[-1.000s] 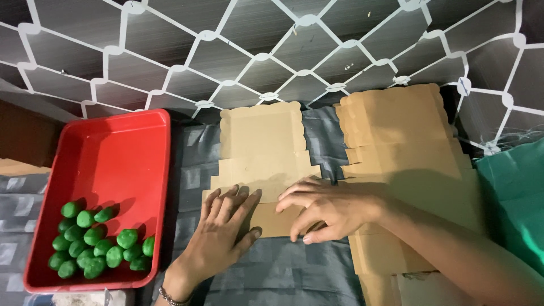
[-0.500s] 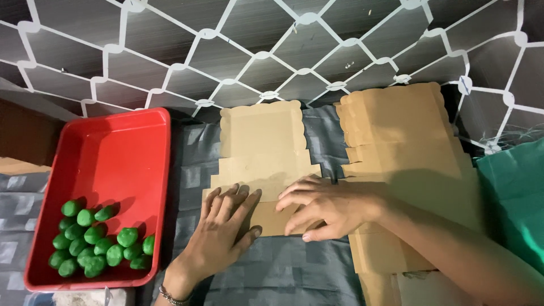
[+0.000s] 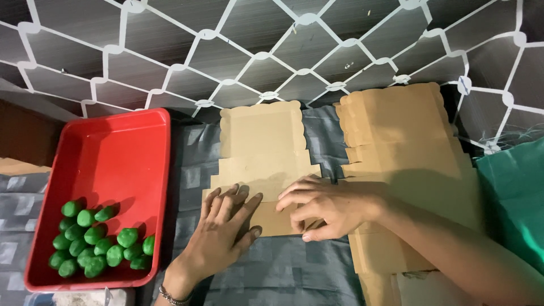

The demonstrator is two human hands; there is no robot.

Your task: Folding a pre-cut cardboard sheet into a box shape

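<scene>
One red tray (image 3: 122,153); about sixteen green balls (image 3: 96,246); one flat carton (image 3: 263,158); one carton stack (image 3: 402,147).
</scene>
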